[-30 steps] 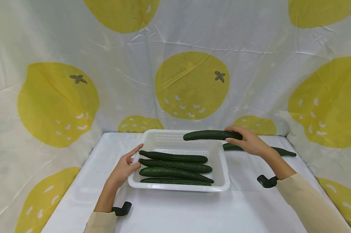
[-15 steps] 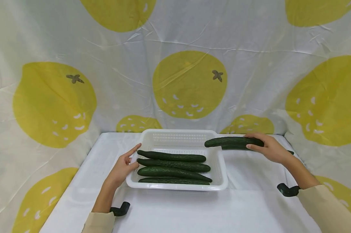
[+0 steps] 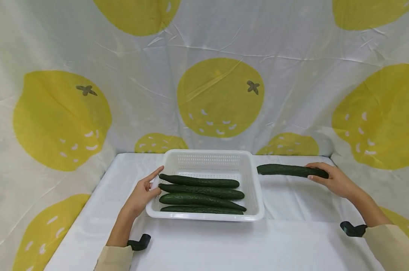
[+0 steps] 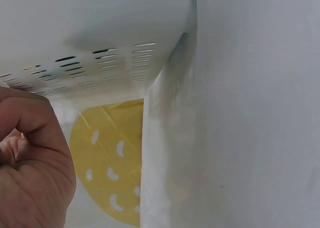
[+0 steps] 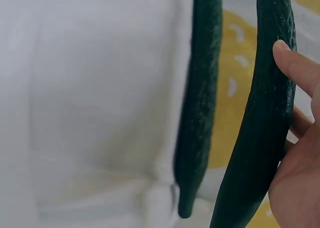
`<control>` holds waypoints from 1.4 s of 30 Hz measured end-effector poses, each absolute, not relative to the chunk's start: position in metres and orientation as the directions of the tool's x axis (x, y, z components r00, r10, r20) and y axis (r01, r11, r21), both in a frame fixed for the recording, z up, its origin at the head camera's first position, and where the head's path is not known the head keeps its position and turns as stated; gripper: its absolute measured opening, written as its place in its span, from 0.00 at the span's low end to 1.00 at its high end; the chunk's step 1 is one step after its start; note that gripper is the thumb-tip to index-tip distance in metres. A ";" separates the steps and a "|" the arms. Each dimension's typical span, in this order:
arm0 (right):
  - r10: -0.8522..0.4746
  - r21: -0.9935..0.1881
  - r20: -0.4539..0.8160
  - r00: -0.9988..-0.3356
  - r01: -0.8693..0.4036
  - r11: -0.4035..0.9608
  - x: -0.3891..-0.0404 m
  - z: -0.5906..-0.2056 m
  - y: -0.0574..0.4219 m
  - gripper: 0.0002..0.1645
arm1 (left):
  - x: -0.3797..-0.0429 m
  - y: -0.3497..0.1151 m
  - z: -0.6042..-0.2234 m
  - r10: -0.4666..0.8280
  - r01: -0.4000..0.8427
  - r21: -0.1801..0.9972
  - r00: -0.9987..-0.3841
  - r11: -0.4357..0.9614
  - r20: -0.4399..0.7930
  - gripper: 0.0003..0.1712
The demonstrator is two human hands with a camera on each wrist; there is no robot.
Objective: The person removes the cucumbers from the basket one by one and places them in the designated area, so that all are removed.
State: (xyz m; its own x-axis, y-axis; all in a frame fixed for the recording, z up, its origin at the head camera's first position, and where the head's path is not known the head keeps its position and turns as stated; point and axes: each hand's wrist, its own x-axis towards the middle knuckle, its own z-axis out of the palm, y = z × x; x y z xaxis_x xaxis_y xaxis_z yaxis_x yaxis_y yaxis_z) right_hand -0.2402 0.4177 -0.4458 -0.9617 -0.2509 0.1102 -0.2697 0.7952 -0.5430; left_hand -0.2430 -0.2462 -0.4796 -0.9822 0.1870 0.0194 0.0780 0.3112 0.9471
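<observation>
My right hand (image 3: 334,183) pinches a long dark green cucumber (image 3: 282,170) near its right end, to the right of the basket. In the right wrist view the thumb lies along this held cucumber (image 5: 262,108), and a second cucumber (image 5: 201,98) lies on the white cloth beside it. The head view has that second one hidden behind the held one. My left hand (image 3: 140,195) grips the left rim of a white plastic basket (image 3: 204,215), fingers curled at its outer side in the left wrist view. Several cucumbers (image 3: 201,191) lie side by side in the basket's near half.
A white cloth (image 3: 204,244) covers the table. Behind it and at the sides hangs a curtain (image 3: 221,98) printed with yellow lemons. Slotted walls form the basket's back and left sides. A black wrist mount (image 3: 353,229) sits on the right forearm, another (image 3: 139,242) on the left.
My right hand has carried its cucumber from above the basket's back right corner to the right and down, over the cucumber on the table. The left hand keeps its grip on the basket.
</observation>
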 end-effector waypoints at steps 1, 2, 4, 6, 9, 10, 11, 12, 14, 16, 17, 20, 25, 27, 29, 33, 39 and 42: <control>-0.251 -0.549 0.097 -0.963 -0.262 0.794 -0.240 -0.449 0.420 0.29 | -0.243 -0.246 -0.479 0.186 0.076 0.948 -0.982 0.309 0.018 0.47; -0.250 -0.553 0.081 -0.965 -0.252 0.794 -0.241 -0.452 0.422 0.30 | -0.243 -0.247 -0.479 0.188 0.076 0.948 -0.982 0.308 0.017 0.47; -0.249 -0.569 0.062 -0.967 -0.239 0.787 -0.241 -0.460 0.426 0.31 | -0.242 -0.246 -0.479 0.195 0.078 0.952 -0.981 0.296 0.020 0.47; -0.248 -0.584 0.049 -0.968 -0.229 0.779 -0.242 -0.467 0.427 0.31 | -0.242 -0.246 -0.479 0.196 0.081 0.952 -0.980 0.294 0.023 0.47; -0.257 -0.597 0.056 -0.965 -0.239 0.766 -0.243 -0.477 0.427 0.30 | -0.242 -0.246 -0.479 0.192 0.084 0.951 -0.981 0.299 0.026 0.47; -0.261 -0.596 0.060 -0.964 -0.244 0.765 -0.244 -0.479 0.427 0.29 | -0.242 -0.246 -0.479 0.189 0.083 0.949 -0.982 0.304 0.025 0.47; -0.262 -0.592 0.063 -0.963 -0.247 0.767 -0.245 -0.482 0.427 0.29 | -0.242 -0.245 -0.479 0.186 0.082 0.948 -0.982 0.307 0.025 0.47; -0.259 -0.587 0.069 -0.963 -0.249 0.770 -0.247 -0.484 0.426 0.29 | -0.242 -0.245 -0.479 0.184 0.082 0.948 -0.983 0.309 0.025 0.47; -0.267 -0.570 0.077 -0.961 -0.262 0.779 -0.251 -0.489 0.424 0.29 | -0.242 -0.245 -0.479 0.182 0.083 0.948 -0.983 0.306 0.028 0.47; -0.273 -0.544 0.087 -0.958 -0.275 0.793 -0.255 -0.492 0.423 0.29 | -0.242 -0.245 -0.479 0.189 0.087 0.951 -0.982 0.298 0.030 0.47; -0.278 -0.532 0.095 -0.956 -0.285 0.797 -0.256 -0.494 0.422 0.29 | -0.242 -0.244 -0.480 0.189 0.087 0.952 -0.981 0.293 0.032 0.47; -0.295 -0.484 0.120 -0.948 -0.315 0.817 -0.261 -0.499 0.419 0.28 | -0.242 -0.244 -0.481 0.201 0.095 0.955 -0.979 0.280 0.039 0.47; -0.312 -0.394 0.126 -0.942 -0.336 0.856 -0.266 -0.503 0.416 0.28 | -0.241 -0.244 -0.480 0.204 0.098 0.959 -0.978 0.265 0.043 0.47; -0.307 -0.381 0.125 -0.944 -0.331 0.863 -0.267 -0.503 0.414 0.27 | -0.240 -0.244 -0.479 0.206 0.093 0.961 -0.978 0.262 0.039 0.47; -0.297 -0.394 0.127 -0.946 -0.323 0.861 -0.267 -0.500 0.412 0.26 | -0.240 -0.244 -0.479 0.206 0.088 0.962 -0.978 0.259 0.034 0.47; -0.277 -0.430 0.142 -0.950 -0.311 0.848 -0.267 -0.491 0.406 0.25 | -0.239 -0.244 -0.480 0.200 0.083 0.963 -0.979 0.255 0.031 0.47; -0.275 -0.458 0.145 -0.950 -0.311 0.833 -0.270 -0.476 0.395 0.26 | -0.241 -0.244 -0.481 0.199 0.085 0.963 -0.979 0.254 0.034 0.47; -0.279 -0.466 0.168 -0.945 -0.326 0.822 -0.271 -0.470 0.386 0.26 | -0.241 -0.245 -0.480 0.209 0.084 0.965 -0.977 0.248 0.031 0.47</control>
